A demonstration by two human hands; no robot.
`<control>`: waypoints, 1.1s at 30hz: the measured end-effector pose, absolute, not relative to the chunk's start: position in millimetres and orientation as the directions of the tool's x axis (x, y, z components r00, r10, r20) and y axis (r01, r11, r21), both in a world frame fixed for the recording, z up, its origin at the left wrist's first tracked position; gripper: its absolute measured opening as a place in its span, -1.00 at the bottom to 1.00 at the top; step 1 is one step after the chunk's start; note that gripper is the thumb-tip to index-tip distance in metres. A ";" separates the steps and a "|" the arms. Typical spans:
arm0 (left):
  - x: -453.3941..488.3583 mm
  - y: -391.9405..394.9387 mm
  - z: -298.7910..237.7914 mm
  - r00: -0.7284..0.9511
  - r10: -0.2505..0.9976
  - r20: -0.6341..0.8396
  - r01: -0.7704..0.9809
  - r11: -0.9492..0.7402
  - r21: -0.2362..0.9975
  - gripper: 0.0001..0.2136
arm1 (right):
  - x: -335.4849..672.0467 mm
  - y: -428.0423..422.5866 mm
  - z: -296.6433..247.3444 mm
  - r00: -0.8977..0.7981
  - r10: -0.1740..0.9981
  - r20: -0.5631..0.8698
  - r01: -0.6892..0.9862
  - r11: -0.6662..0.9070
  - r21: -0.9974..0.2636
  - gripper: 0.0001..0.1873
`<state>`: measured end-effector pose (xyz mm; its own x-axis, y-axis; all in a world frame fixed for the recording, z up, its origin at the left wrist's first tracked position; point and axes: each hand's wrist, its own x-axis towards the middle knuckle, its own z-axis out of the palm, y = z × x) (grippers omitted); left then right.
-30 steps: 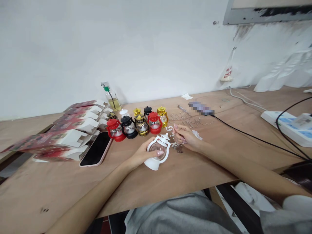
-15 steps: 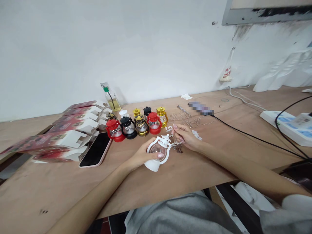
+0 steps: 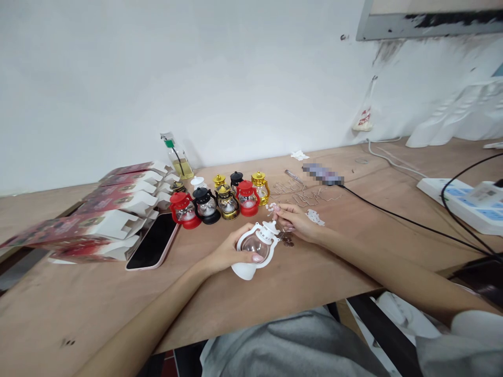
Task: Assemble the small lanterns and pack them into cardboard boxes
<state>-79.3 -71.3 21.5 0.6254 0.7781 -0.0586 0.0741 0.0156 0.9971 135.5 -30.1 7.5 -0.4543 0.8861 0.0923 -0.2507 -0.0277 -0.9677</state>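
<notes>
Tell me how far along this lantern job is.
Done, apparently: a cluster of red, black and gold miniature lanterns stands assembled. In hand: left hand grips a white plastic lantern with a clear globe; right hand is at its cap. Left: loose wire handles and open cardboard boxes.

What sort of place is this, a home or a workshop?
Likely a small assembly or packing bench: the left hand holds a white lantern, coloured lanterns stand in rows, and folded boxes lie stacked beside them on a plywood table.

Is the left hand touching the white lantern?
Touching. Head view: the left hand wraps the white lantern, thumb on its clear globe.
</notes>
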 end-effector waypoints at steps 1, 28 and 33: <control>-79.3 -71.4 21.7 0.634 0.772 -0.054 0.075 0.009 0.997 -0.49 | 135.8 -30.6 7.7 -0.465 0.879 0.105 -0.256 -0.020 -0.967 -0.58; -78.8 -72.3 22.3 0.747 0.650 -0.140 0.175 0.010 0.984 -0.40 | 139.3 -40.4 10.2 -0.600 0.787 0.144 -0.243 -0.008 -0.970 -0.64; -78.1 -72.9 23.2 0.759 0.639 -0.128 0.148 0.021 0.989 -0.42 | 141.7 -40.2 10.3 -0.575 0.799 0.174 -0.169 0.092 -0.981 -0.66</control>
<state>-78.1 -72.9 23.2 0.7589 0.6386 -0.1275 0.1481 0.0215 0.9887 141.7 -40.2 10.3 -0.5753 0.7992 0.1738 -0.1688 0.0918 -0.9814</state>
